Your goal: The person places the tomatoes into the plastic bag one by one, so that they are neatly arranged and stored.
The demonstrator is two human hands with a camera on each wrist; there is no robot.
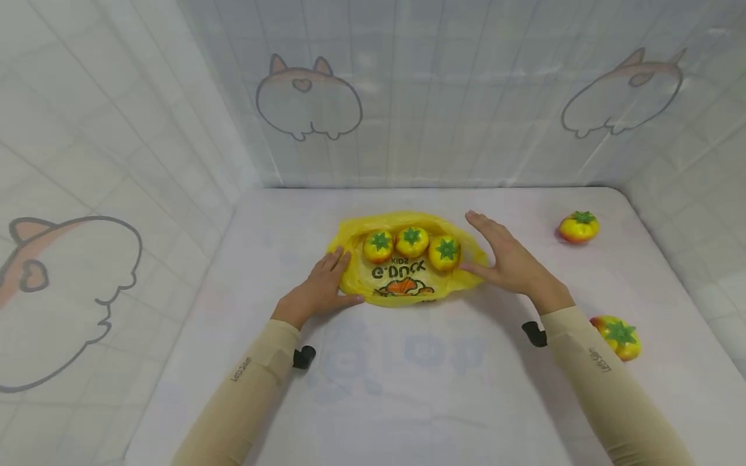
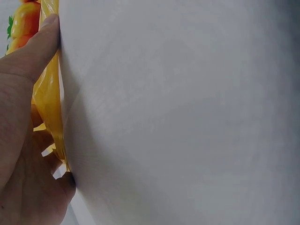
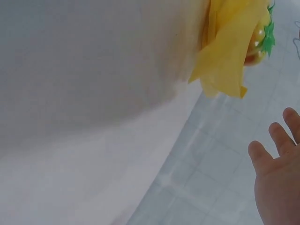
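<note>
On the white table (image 1: 396, 401) lies the yellow bag (image 1: 402, 285), probably light, limp and slick, best pinched by its rim. The left hand (image 1: 317, 285) rests at its left edge, fingers relaxed; the right hand (image 1: 513, 259) spreads loosely at its right end. Three yellow fruits (image 1: 412, 242) within look smooth, firm; cup their sides.

I read "DUCK" on the yellow bag (image 1: 351, 281) — leading character unclear — and, smaller above it, "KID" plus a final letter I cannot confirm. My left sleeve (image 1: 247, 388) and right sleeve (image 1: 597, 372) each show "Let's Slim".
</note>
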